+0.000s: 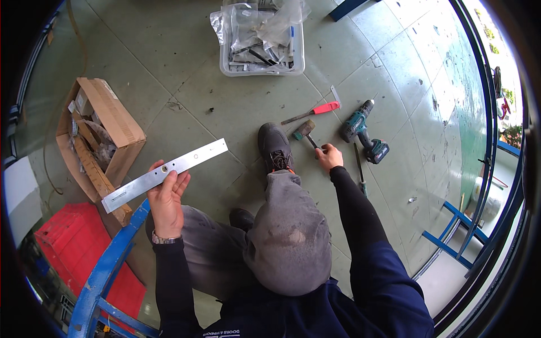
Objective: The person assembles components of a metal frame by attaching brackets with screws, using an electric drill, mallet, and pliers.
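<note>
Right fingers [323, 153] gripped and partly hid a hammer [305, 130]; left fingers [172, 181] gripped a flat, holed metal bar [183, 163].

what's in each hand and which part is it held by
The left hand holds the metal bar around its middle; the right hand grips the hammer by its handle.

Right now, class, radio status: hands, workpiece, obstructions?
Left hand gripping metal bar. Right hand holding mallet. Bar slanting, only fingers covering it. Drill nearby, not touching mallet.
</note>
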